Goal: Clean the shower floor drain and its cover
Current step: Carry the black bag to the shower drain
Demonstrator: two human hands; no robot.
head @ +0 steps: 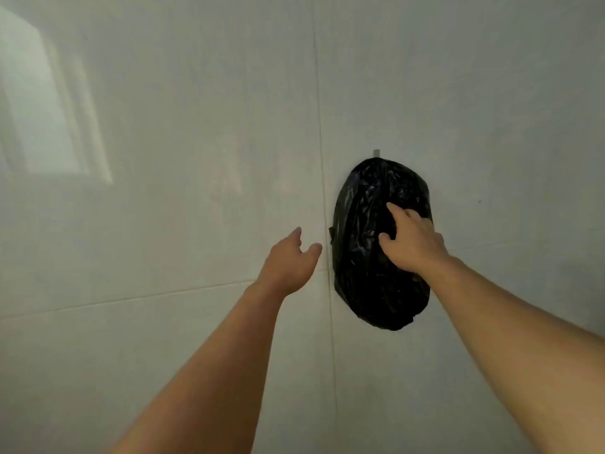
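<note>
A bulging black plastic bag [370,290] hangs on the pale tiled wall from a small grey hook [376,153]. My right hand [411,242] lies against the bag's upper right side, and its fingers reach onto the plastic. My left hand [289,260] hovers just left of the bag with relaxed, slightly spread fingers and holds nothing. Neither the floor drain nor its cover is in view.
Large pale wall tiles [163,224] fill the view, with a vertical grout line [322,158] just left of the bag. A bright patch of reflected light [49,109] falls at the upper left.
</note>
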